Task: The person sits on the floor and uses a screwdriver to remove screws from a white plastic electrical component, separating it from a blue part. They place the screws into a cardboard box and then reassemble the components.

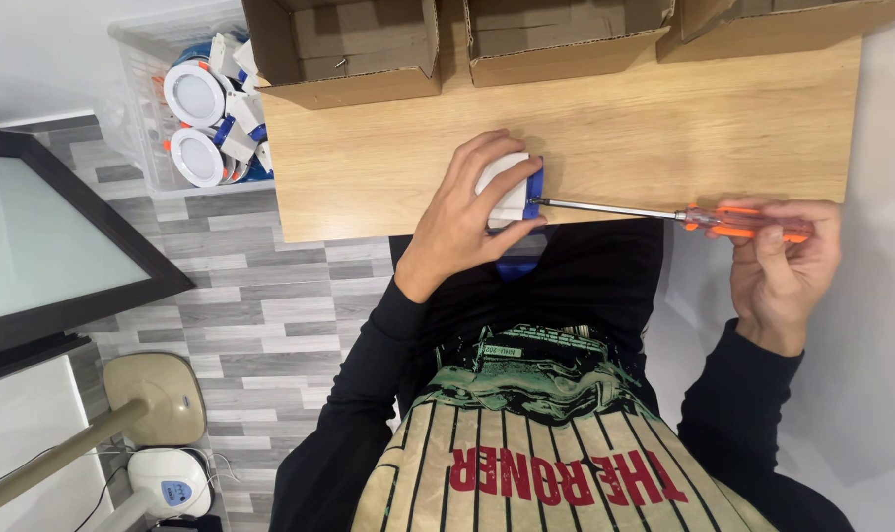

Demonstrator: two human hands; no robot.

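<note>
My left hand (467,212) clamps a small white and blue box (512,192) at the near edge of the wooden table (664,128); my right hand (783,256) grips an orange-handled screwdriver (684,214), its tip touching the box's blue side.

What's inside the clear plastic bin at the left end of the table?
The bin holds round white downlights with orange clips and small white-and-blue boxes, piled together. What lies deeper is covered by that pile, and a cardboard box hides the bin's right edge.
</note>
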